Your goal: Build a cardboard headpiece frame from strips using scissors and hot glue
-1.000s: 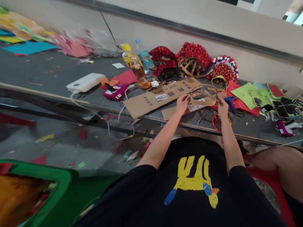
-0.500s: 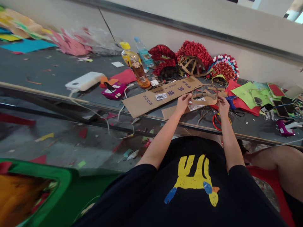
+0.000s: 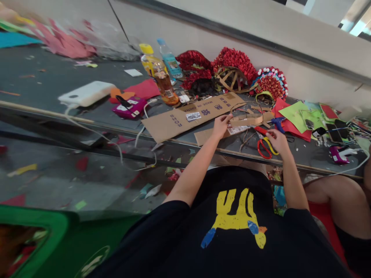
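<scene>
Now, head view. Left hand (image 3: 222, 125) is stretched forward over the table (image 3: 43, 79), fingers loose and spread rather than clenched. The fingertips touch the near end of the band (image 3: 249, 119), a loop of brown cardboard strips. The band lies flat on the table, just beyond the hand, partly on a small cardboard scrap.

Right hand (image 3: 277, 139) is lower and to the right, its fingers curled over the scissors (image 3: 263, 147), whose red and yellow handles lie on the table. We cannot tell whether the fingers actually grip the handles – they hide the contact.

Band and scissors are near each other but apart; thin brown strips lie between them.

Surroundings:
- sheet (image 3: 191, 116) of printed cardboard, left of the band, touching the left hand's side
- blue glue gun (image 3: 278, 122), just behind the right hand
- bottle (image 3: 160, 77) with amber liquid, upright – behind the sheet
- white power bank (image 3: 87, 94), far left, cable trailing off the edge
- red wreaths (image 3: 234, 63) against the wall
- green paper (image 3: 295, 112), right of the glue gun
- another person's leg (image 3: 339, 193), at right, below the table edge
</scene>
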{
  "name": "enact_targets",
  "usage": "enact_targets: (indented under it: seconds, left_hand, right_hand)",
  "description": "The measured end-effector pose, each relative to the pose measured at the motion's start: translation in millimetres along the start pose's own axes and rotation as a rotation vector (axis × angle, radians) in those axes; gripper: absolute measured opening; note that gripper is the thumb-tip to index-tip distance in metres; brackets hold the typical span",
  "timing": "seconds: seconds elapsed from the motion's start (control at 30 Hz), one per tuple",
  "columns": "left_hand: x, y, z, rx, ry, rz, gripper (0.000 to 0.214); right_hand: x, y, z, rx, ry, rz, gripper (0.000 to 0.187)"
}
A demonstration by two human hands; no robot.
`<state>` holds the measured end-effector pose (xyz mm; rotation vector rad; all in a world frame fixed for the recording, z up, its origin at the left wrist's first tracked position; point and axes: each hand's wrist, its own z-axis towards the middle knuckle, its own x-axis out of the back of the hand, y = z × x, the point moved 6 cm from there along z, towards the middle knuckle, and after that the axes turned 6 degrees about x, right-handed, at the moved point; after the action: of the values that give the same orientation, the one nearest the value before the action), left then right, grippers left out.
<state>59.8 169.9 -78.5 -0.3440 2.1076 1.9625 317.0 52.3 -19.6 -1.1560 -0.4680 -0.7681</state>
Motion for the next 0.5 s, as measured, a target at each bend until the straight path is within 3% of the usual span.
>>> enact_targets:
  seconds: [0.17,0.27,0.4,0.5]
  left_hand:
    - [-3.3,2.4,-0.8,0.041,-0.023,-0.06,0.039]
    - [-4.8,3.7,-2.3,0.044,-0.043,-0.057,0.037]
    - [-7.5,3.6,-4.6,0.034,-0.107,-0.055,0.035]
    - [-8.5,3.1,-6.4,0.032,-0.135,-0.041,0.031]
  right_hand:
    - [-12.2,-3.6,-36.9,0.037,-0.181,-0.312,0.027]
    - [-17.7,-4.1,-40.5,0.04,-0.139,-0.438,0.034]
    - [-19.6,4.1,-37.1,-0.095,-0.094,-0.549,0.048]
    - [-22.4,7.4,-36.3,-0.112,-0.119,-0.583,0.044]
